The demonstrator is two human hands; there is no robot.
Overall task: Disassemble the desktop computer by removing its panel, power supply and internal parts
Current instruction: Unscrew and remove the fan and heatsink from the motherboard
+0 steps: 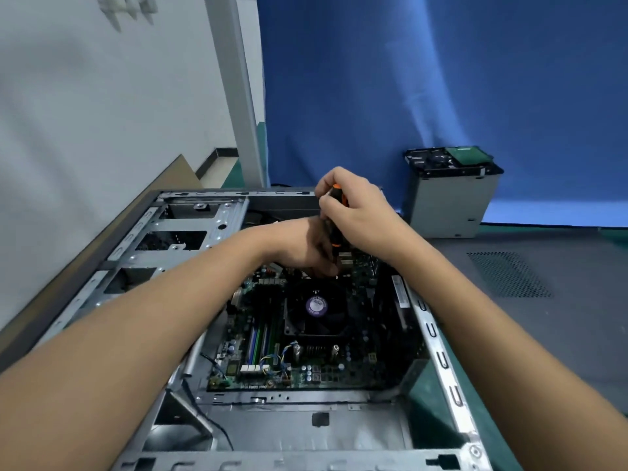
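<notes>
One desktop case (pixel 438 338) lies on its side with the open face up, its long axis running from the viewer away toward the blue backdrop. Inside it are one motherboard (pixel 339 372) and, at the board's middle, one CPU fan (pixel 316 305). One black-and-orange screwdriver (pixel 333 232) stands nearly upright just beyond the fan's far edge, tip down toward the board. Of the two hands, the right hand (pixel 353 212) is wrapped round the handle above the fan. The left hand (pixel 302 246) is bunched at the tool's lower end, and I cannot tell whether it pinches anything. Right of the fan, outside the case, one grey vented panel (pixel 509 266) lies flat. Beyond that stands one drive cage (pixel 448 205) with one hard drive (pixel 448 159) on top.
</notes>
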